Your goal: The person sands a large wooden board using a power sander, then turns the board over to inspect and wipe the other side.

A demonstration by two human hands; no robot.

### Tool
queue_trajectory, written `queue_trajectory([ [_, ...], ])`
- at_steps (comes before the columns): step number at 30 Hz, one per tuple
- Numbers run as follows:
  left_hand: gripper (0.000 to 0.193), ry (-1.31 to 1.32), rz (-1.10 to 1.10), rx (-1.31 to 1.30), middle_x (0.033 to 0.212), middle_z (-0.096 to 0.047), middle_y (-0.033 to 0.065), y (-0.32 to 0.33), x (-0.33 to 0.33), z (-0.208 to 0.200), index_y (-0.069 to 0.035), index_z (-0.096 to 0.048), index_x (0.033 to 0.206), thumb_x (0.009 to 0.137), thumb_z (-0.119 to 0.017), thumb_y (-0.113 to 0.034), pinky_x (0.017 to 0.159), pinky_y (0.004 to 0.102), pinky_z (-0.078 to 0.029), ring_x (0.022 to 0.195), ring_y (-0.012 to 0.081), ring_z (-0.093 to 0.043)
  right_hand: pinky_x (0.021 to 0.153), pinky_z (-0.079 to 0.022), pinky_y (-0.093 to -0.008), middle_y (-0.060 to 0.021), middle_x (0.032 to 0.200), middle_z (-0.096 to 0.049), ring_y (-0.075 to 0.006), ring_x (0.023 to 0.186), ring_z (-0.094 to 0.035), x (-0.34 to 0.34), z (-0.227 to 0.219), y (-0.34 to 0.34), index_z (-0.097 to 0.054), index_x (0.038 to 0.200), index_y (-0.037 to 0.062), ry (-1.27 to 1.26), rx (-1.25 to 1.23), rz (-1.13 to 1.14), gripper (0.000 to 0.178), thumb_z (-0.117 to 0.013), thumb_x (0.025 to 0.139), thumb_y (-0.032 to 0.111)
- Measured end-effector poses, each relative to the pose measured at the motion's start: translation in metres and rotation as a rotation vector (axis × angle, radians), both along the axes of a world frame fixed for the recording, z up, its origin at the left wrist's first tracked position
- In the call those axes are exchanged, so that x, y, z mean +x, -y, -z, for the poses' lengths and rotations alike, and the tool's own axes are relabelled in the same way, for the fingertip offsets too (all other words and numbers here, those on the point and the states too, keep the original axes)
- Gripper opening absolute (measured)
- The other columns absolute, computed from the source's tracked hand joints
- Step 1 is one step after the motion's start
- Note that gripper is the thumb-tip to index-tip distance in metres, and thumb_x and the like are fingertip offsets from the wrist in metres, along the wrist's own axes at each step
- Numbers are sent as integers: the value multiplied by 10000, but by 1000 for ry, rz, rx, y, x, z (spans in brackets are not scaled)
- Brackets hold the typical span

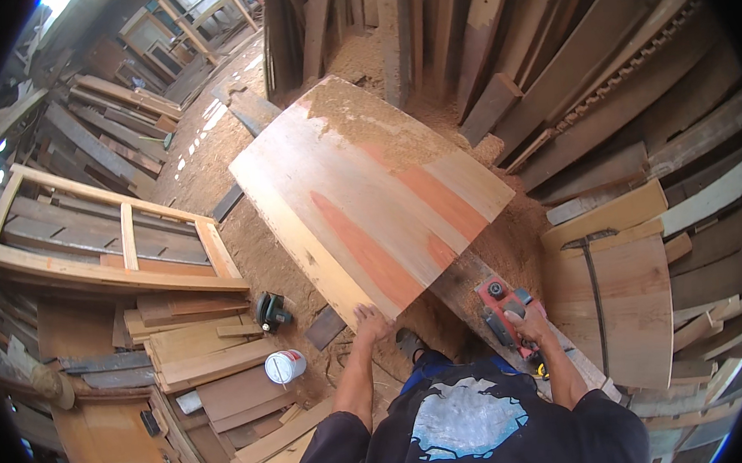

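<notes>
In front of me lies a wide wooden panel point(361, 206) glued up from pale and reddish boards, tilted across the view. Sawdust and shavings point(373, 132) cover much of its far end. My left hand point(372, 324) rests on the panel's near left corner, fingers stretched over the edge. To the right, my right hand point(529, 324) is wrapped round the handle of a red electric planer point(499, 310) with a black front knob. The planer is apart from the panel, over a long narrow board point(468, 287).
A pale wooden frame point(128, 235) leans at the left. A white bucket point(285, 366) and a dark green power tool point(272, 311) stand on the dusty ground. Planks point(583, 70) line the far right. A curved-looking wooden panel point(634, 308) stands beside the planer.
</notes>
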State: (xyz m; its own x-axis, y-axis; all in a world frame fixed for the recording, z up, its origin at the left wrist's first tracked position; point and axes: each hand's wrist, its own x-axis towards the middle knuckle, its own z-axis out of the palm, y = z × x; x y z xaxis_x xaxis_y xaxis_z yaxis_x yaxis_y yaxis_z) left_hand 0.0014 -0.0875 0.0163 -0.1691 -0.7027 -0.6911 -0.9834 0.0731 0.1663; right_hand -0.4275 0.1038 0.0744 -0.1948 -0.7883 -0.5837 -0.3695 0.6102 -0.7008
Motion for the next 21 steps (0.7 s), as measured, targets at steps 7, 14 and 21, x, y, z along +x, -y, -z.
queue_trajectory([
  [7, 1084, -6, 11, -88, 1600, -38, 482, -1, -2, 23, 144, -147, 1576, 932, -588, -608, 1239, 639, -144, 1504, 642, -4, 507, -469, -327, -24, 633, -604, -142, 522, -583, -4, -2, -3, -666, 863, 57, 38, -9, 117, 395, -711, 943, 441],
  [14, 1055, -16, -7, -108, 1610, -51, 468, -1, -14, 18, 142, -153, 1577, 937, -591, -573, 1241, 642, -122, 1508, 634, -12, 492, -489, -320, -16, 612, -594, -133, 521, -598, -9, -2, -5, -647, 796, 67, 79, -103, 107, 374, -725, 926, 409],
  [21, 1009, -82, -20, -162, 1625, -63, 443, -11, -3, 11, 121, -178, 1582, 933, -600, -528, 1240, 644, -122, 1519, 615, -20, 474, -487, -312, -4, 602, -584, -123, 501, -582, -11, 14, -9, -635, 771, 81, 107, -42, 124, 325, -741, 907, 356],
])
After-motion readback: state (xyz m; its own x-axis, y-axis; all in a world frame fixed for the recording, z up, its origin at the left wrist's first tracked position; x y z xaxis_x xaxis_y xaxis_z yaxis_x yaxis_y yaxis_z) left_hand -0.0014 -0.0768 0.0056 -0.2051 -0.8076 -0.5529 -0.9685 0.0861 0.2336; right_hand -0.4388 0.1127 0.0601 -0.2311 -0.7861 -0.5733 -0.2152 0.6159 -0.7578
